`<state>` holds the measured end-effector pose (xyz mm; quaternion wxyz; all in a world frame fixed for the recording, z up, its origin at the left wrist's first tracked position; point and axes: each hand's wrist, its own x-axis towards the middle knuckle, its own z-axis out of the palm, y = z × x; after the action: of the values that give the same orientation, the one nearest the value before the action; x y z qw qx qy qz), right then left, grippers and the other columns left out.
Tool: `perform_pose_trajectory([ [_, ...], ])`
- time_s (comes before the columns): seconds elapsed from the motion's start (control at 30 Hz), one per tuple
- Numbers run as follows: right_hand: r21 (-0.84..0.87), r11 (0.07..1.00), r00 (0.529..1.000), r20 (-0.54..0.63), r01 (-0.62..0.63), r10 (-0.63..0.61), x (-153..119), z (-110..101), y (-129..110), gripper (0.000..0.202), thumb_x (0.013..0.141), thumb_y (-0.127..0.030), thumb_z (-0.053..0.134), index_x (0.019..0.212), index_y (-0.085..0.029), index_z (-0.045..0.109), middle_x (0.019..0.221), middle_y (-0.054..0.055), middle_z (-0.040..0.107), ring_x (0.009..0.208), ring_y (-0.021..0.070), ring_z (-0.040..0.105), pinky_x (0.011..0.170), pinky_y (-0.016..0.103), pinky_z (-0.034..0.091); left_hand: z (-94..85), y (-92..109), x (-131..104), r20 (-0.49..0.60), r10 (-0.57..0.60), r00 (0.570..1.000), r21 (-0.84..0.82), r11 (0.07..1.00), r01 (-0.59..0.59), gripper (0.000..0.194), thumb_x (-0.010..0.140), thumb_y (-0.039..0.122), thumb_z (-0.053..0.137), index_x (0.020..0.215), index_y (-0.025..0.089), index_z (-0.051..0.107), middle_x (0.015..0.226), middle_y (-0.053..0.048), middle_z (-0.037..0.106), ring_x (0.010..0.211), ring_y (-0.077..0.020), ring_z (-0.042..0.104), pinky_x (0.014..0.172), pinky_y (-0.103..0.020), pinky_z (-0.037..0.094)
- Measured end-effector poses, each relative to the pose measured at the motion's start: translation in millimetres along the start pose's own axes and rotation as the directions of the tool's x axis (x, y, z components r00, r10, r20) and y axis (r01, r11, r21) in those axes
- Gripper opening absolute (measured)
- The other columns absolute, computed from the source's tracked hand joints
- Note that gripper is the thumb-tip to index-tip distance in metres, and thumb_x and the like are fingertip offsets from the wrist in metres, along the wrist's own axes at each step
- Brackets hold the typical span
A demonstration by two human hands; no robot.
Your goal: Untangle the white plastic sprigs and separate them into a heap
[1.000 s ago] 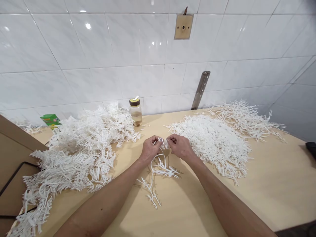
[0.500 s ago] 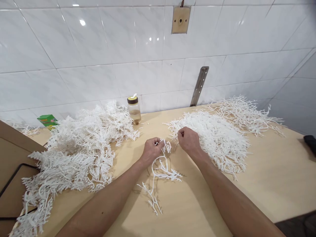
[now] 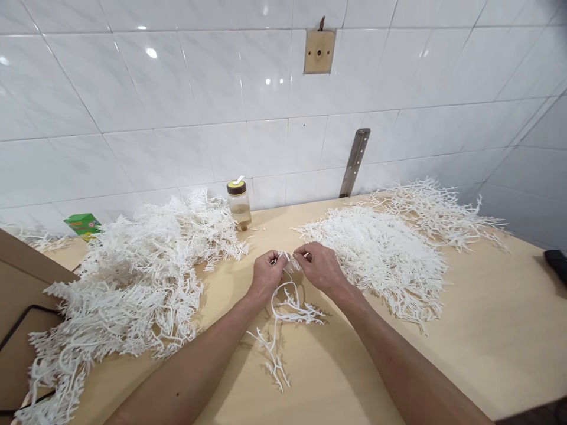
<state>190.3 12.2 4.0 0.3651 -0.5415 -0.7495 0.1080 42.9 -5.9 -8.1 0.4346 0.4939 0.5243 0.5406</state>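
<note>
My left hand (image 3: 266,276) pinches a bunched part of a white, branching plastic-looking sprig (image 3: 301,316). Its thin stem loops down from the fingers, and its forked ends lie on the table below. Just to the right, my right hand (image 3: 319,268) has thumb and forefinger pressed together at the edge of the bunched tips. Whatever is between those fingertips is too small to make out. A big heap of white branching sprigs (image 3: 150,265) lies left of my left hand. Beyond my right hand spreads a flatter pile of white sprigs (image 3: 381,254).
A looser white pile (image 3: 438,212) lies at the back right of the wooden table (image 3: 487,319). Near the wall stand a lidded bottle (image 3: 240,209), a metal bracket (image 3: 355,162) and a green carton (image 3: 83,225). A brown panel (image 3: 26,265) borders the left; a black object (image 3: 556,265) the right.
My right hand has moved left from the flatter pile to the sprig in my left hand. The left hand keeps its hold. The view has tilted slightly upward.
</note>
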Motion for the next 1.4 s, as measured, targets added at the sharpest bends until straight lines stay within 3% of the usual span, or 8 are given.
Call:
perform_pose_trajectory([
  [0.2,-0.117,0.990,0.997,0.019,0.080,-0.079,-4.5,-2.7,-6.1,0.018,0.089,-0.018,0.053,0.091,-0.019,0.071,0.091,0.006,0.070,0.079,0.0154,0.063,0.073,0.025,0.042,0.7,-4.1,2.8,0.034,0.002,0.999,0.009,1.000,-0.002,0.025,0.071,0.037,0.065,0.060,0.018,0.054,0.047,0.006,0.045,0.043,-0.0076,0.038,0.045,-0.021,0.030],
  [0.37,-0.200,0.979,0.998,0.064,0.039,-0.027,-5.4,-3.2,-16.5,0.021,0.089,-0.018,0.050,0.085,-0.018,0.071,0.084,0.006,0.071,0.073,0.0155,0.061,0.067,0.025,0.039,0.7,-5.5,3.7,0.027,0.035,0.999,0.085,0.996,-0.038,0.023,0.071,0.035,0.064,0.059,0.017,0.056,0.050,0.005,0.047,0.047,-0.0084,0.038,0.047,-0.021,0.030],
  [0.53,-0.220,0.965,0.989,-0.006,-0.144,0.147,3.2,-1.4,-2.5,0.018,0.081,-0.016,0.052,0.073,-0.018,0.068,0.075,0.005,0.071,0.066,0.0165,0.060,0.064,0.027,0.038,0.1,-4.2,-0.4,0.006,0.091,0.996,0.152,0.984,-0.091,0.020,0.070,0.030,0.062,0.057,0.017,0.054,0.053,0.004,0.049,0.053,-0.0096,0.042,0.052,-0.022,0.033],
  [0.63,-0.177,0.933,0.948,-0.106,-0.314,0.299,8.8,-12.1,17.0,0.016,0.080,-0.019,0.053,0.073,-0.019,0.067,0.073,0.004,0.071,0.068,0.0182,0.062,0.067,0.028,0.040,0.2,-3.8,-4.0,0.025,0.085,0.996,0.097,0.991,-0.087,0.024,0.073,0.035,0.063,0.059,0.017,0.054,0.051,0.006,0.046,0.050,-0.0086,0.039,0.051,-0.021,0.032],
  [0.77,-0.041,0.929,0.911,-0.219,-0.368,0.351,11.1,-27.6,25.3,0.013,0.077,-0.027,0.059,0.083,-0.018,0.065,0.079,0.005,0.071,0.076,0.0200,0.064,0.074,0.030,0.043,1.4,-4.1,-5.5,-0.002,0.028,1.000,0.004,1.000,-0.028,0.029,0.075,0.042,0.064,0.064,0.018,0.053,0.047,0.008,0.039,0.043,-0.0069,0.032,0.046,-0.021,0.028],
  [1.03,0.129,0.961,0.967,0.093,-0.246,0.235,1.9,-11.5,-13.3,0.023,0.081,-0.035,0.055,0.073,-0.021,0.072,0.067,0.001,0.071,0.060,0.0162,0.065,0.061,0.025,0.045,2.8,-5.8,-2.4,-0.068,0.097,0.993,0.070,0.993,-0.092,0.017,0.073,0.032,0.062,0.066,0.017,0.060,0.053,0.005,0.052,0.051,-0.0096,0.043,0.053,-0.022,0.036],
  [1.23,0.109,0.957,0.961,0.107,-0.268,0.256,0.5,-7.4,-13.0,0.021,0.079,-0.029,0.055,0.073,-0.022,0.074,0.067,0.000,0.073,0.058,0.0151,0.064,0.058,0.024,0.045,4.9,-1.6,-5.9,-0.022,0.128,0.992,0.129,0.984,-0.124,0.014,0.071,0.027,0.060,0.069,0.017,0.069,0.066,0.000,0.066,0.061,-0.0135,0.053,0.061,-0.024,0.041],
  [1.4,0.036,0.967,0.964,0.094,-0.253,0.249,-0.3,-1.8,-13.1,0.020,0.079,-0.025,0.055,0.071,-0.021,0.073,0.069,0.002,0.072,0.063,0.0154,0.064,0.060,0.023,0.042,4.9,1.8,-7.8,-0.041,0.141,0.989,0.191,0.973,-0.130,0.016,0.073,0.031,0.060,0.065,0.017,0.065,0.061,0.001,0.061,0.059,-0.0127,0.050,0.060,-0.024,0.039],
])
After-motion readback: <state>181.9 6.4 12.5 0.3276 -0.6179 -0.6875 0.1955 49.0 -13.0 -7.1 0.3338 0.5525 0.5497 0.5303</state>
